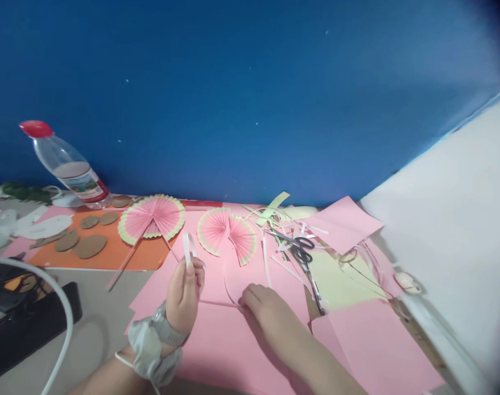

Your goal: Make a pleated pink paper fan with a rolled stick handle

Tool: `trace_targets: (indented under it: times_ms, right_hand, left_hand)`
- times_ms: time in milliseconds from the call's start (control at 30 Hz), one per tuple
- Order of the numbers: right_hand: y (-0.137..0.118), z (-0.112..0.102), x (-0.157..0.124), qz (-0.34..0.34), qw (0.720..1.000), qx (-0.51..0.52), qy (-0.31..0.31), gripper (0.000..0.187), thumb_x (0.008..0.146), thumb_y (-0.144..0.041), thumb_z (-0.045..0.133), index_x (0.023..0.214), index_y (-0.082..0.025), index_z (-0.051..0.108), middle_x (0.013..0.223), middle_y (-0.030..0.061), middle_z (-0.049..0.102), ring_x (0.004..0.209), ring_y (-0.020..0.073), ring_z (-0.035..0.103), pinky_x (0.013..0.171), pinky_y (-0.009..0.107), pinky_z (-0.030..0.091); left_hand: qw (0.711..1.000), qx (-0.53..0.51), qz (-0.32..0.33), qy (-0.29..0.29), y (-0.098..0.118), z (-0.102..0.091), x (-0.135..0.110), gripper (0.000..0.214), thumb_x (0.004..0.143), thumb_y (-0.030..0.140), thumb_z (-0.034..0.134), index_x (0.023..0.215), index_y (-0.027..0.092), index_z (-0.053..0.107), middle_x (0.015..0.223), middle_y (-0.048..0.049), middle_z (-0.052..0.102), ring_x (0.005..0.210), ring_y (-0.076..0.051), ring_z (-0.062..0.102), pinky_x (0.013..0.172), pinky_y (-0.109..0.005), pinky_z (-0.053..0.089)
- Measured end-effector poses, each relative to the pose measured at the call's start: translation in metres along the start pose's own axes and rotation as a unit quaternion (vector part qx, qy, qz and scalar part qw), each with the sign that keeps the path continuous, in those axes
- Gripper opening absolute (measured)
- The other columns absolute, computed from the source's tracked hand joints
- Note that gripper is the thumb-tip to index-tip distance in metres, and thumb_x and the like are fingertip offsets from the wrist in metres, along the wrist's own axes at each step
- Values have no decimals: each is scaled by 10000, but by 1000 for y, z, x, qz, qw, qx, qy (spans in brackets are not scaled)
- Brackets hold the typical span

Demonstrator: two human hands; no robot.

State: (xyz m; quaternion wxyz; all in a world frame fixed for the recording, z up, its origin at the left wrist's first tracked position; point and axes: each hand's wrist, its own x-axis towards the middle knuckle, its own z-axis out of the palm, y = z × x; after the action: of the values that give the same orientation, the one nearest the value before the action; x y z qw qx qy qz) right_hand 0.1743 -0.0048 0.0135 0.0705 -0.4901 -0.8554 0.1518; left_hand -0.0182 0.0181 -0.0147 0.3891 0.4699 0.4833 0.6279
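My left hand [185, 293] pinches a narrow white roll of tape [187, 247] upright between thumb and fingers. My right hand [264, 307] rests low over the pink paper [217, 274], its fingers bent and pressed together. By its fingertips a thin, pale curved strip [226, 282] shows; whether the fingers grip it is hard to make out. Just beyond both hands lies a pleated pink fan with a yellow-green edge [245, 238], partly spread. Another pleated fan [155, 216], opened wider and bearing two pink sticks, lies farther left.
Black-handled scissors [303, 255] and paper scraps [274, 208] lie to the right, beside pale yellow paper [344, 282]. Cardboard discs [90, 247] sit on orange paper [122, 252] at left. A red-capped bottle [74, 170] stands by the blue wall [233, 99]. A white cable [64, 307] arcs at lower left.
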Motion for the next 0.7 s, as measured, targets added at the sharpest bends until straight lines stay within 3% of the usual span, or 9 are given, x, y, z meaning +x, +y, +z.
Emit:
trace_targets:
  times_ms: [133, 233, 333, 433, 500, 600, 700]
  right_hand:
    - [2, -19, -22, 66, 992, 82, -70, 143, 906, -210, 532, 766, -198, 560, 793, -4, 617, 736, 152, 579, 644, 263, 440]
    - [6, -36, -35, 69, 982, 127, -123, 160, 833, -363, 639, 810, -218, 576, 831, -11, 610, 773, 161, 584, 640, 260, 451]
    - [6, -48, -32, 76, 983, 123, -113, 257, 806, -471, 638, 897, -233, 609, 906, 10, 614, 838, 182, 595, 694, 287, 475]
    - [1, -48, -6, 75, 994, 53, -58, 206, 898, -393, 528, 895, -211, 624, 901, 42, 634, 843, 199, 601, 747, 335, 482]
    - [-4, -39, 21, 20, 1000, 14, -14, 201, 918, -327, 498, 1022, -201, 614, 1022, 68, 651, 967, 219, 592, 838, 364, 475]
    - [-9, -16, 64, -80, 995, -47, 31, 497, 910, -371, 506, 1360, -178, 425, 1431, 108, 449, 1332, 275, 366, 1102, 474, 284]
    - [-9, 4, 92, -91, 994, -55, 33, 574, 909, -399, 496, 1410, -146, 373, 1507, 126, 339, 1403, 289, 252, 1147, 508, 182]
  left_hand:
    - [1000, -6, 2, 10, 0, 1, 4, 311, 971, 411, 368, 880, 163, 532, 549, 50, 417, 425, -59, 370, 419, -191, 303]
    - [1000, -9, 0, 3, 1, 1, 5, 316, 969, 419, 369, 869, 165, 530, 546, 50, 411, 432, -60, 376, 407, -186, 288]
    - [1000, -11, -2, -10, 1, 1, 5, 311, 967, 419, 375, 863, 169, 527, 528, 57, 402, 425, -60, 380, 412, -189, 289]
    - [1000, -16, -2, -11, 0, 1, 5, 303, 974, 405, 364, 869, 170, 526, 527, 61, 405, 416, -55, 376, 429, -192, 308]
    - [1000, -20, 1, -5, 0, 1, 4, 298, 972, 404, 371, 872, 171, 526, 529, 61, 411, 416, -55, 380, 440, -193, 324]
    - [1000, -22, 3, -1, -2, 1, 3, 304, 966, 416, 381, 870, 169, 529, 528, 61, 419, 405, -56, 374, 435, -196, 335]
    - [1000, -24, 2, -6, -2, 1, 2, 314, 969, 421, 362, 890, 169, 532, 535, 60, 420, 390, -58, 365, 405, -199, 315]
